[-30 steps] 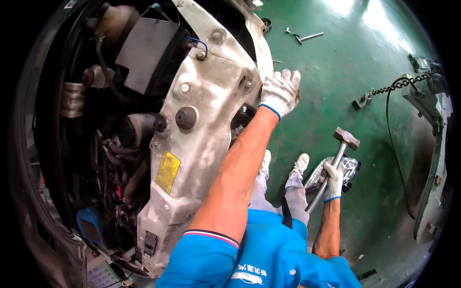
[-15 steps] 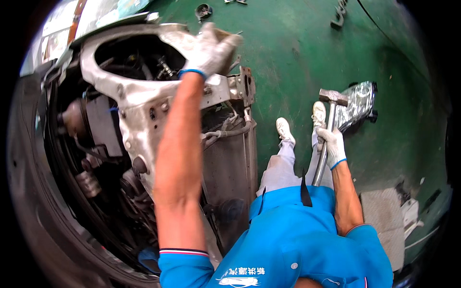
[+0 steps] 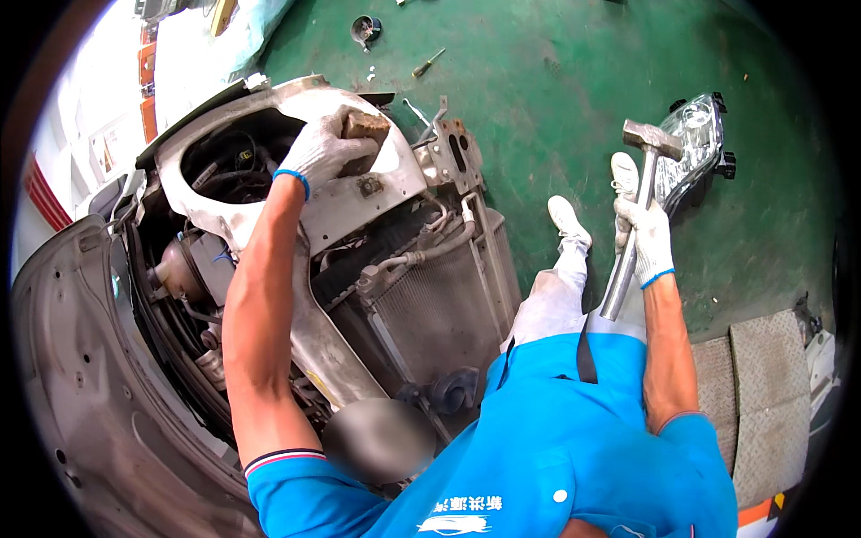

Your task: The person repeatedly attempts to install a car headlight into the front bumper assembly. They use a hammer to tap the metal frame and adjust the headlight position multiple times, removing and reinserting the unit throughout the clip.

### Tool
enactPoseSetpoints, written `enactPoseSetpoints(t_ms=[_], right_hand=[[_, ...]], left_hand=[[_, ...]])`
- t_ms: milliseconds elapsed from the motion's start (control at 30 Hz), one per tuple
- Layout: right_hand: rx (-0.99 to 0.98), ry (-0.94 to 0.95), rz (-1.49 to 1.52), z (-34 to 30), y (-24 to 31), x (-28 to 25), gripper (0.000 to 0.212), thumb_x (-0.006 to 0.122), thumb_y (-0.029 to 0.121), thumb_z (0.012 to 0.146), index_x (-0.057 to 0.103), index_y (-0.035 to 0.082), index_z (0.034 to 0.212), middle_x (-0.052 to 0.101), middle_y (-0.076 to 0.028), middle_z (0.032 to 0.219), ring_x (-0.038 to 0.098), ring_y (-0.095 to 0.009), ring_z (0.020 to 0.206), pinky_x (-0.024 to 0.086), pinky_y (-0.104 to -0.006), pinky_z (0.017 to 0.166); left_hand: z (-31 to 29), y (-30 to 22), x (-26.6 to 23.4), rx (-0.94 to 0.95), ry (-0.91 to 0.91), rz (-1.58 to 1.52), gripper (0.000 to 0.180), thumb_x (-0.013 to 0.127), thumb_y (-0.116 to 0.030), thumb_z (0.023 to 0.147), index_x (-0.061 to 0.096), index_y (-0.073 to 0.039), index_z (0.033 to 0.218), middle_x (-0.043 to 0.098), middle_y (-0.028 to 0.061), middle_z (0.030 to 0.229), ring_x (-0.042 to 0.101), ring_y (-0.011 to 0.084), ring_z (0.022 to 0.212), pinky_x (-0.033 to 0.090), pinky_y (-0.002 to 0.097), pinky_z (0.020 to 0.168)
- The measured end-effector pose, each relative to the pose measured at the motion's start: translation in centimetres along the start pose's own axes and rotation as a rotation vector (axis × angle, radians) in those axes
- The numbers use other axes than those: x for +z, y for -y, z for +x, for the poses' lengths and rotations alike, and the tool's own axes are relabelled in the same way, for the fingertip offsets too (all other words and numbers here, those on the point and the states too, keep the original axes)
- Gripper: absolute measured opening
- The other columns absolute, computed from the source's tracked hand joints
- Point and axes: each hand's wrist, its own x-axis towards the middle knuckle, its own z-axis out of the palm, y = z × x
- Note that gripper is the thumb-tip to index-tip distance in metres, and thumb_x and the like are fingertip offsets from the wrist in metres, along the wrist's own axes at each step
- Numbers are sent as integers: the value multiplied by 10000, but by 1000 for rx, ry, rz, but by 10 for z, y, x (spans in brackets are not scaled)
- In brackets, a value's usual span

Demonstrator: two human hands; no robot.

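Note:
My left hand (image 3: 325,151), in a white knit glove, is closed around a worn brownish block (image 3: 366,125) whose material I cannot make out. It holds the block on or just over the pale metal inner fender panel (image 3: 396,161) of a car, beside the large round opening. My right hand (image 3: 653,235), gloved the same way, grips a hammer (image 3: 642,184) by its metal handle, the head pointing up and away from me. The hammer is apart from the panel, in front of my legs.
The car's radiator (image 3: 439,305) and pipes are exposed at its front. The raised dark hood (image 3: 108,377) is at left. On the green floor lie a headlight (image 3: 700,139), a screwdriver (image 3: 429,63) and a small round container (image 3: 366,30). Metal plates (image 3: 769,394) lie at right.
My left hand has come back from the panel's far front corner to beside the round opening, and the block now shows clearly. My right hand keeps its grip on the hammer. The view has shifted.

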Motion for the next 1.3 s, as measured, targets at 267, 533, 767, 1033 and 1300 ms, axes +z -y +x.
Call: enactPoseSetpoints(t_ms=[267,533,767,1033,1300], right_hand=[[-141,188,-87,-8,12,49,307,743,142,845,559,-1,1045,556,-29,693,528,-108,489,443,-256,428],[-137,444,-225,-35,17,119,340,765,197,847,568,-16,1025,623,-46,722,607,-114,512,492,-262,475],[-77,626,-271,-49,11,168,407,775,194,844,558,-61,1075,634,-97,800,603,-141,484,502,-294,441],[-115,642,-260,-52,-14,188,364,767,182,847,574,-48,1053,619,-94,763,604,-157,481,504,-310,458],[-72,640,-211,-54,-14,187,333,758,175,857,567,-39,1025,599,-84,731,600,-152,475,500,-318,450]], left_hand=[[-3,-19,-7,96,180,110,520,770,-219,770,641,8,1220,709,126,1008,662,187,914,539,328,856],[4,-12,-8,131,220,193,497,762,-198,769,648,15,1203,706,113,1000,659,179,905,548,335,840],[6,-13,-10,166,266,255,477,769,-167,754,658,3,1186,716,122,1005,673,191,913,557,341,852],[13,-18,-9,240,270,428,457,773,-166,750,665,-9,1165,698,139,960,669,241,884,548,377,831],[8,-21,-4,274,241,503,460,787,-193,757,651,-12,1158,685,176,973,669,287,888,538,394,838]])
